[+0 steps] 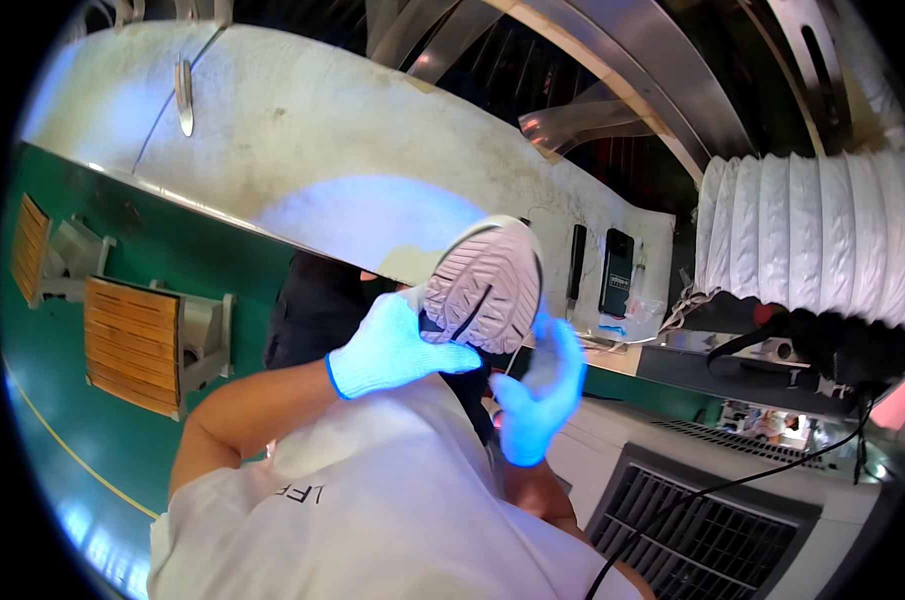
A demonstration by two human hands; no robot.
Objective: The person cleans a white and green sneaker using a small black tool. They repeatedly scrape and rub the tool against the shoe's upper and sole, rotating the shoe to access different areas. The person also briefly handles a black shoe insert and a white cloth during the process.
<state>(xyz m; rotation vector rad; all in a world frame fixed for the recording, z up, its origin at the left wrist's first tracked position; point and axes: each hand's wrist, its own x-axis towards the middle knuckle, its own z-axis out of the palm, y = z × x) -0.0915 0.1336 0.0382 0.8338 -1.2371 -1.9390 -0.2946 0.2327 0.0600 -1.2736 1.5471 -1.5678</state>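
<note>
A shoe [487,285] is held up in front of me with its pale pinkish, grooved sole facing the camera. A dark stripe runs down the middle of the sole. My left hand [397,345], in a white knit glove lit bluish, grips the shoe's left side and lower end, its thumb lying across the bottom. Beside the lower right of the shoe is my right hand [544,395], gloved too, with thumb and fingers apart. Whether its fingertips touch the shoe's edge, I cannot tell. The shoe's upper is mostly hidden behind the sole.
Beyond the shoe runs a pale worktable [332,130] with a blade-like tool [183,98] at far left. A dark phone [617,270] and black-handled tool [576,265] lie at right. A white ribbed duct [812,235], grilled unit [702,530] and wooden-slatted seats [132,340] stand around.
</note>
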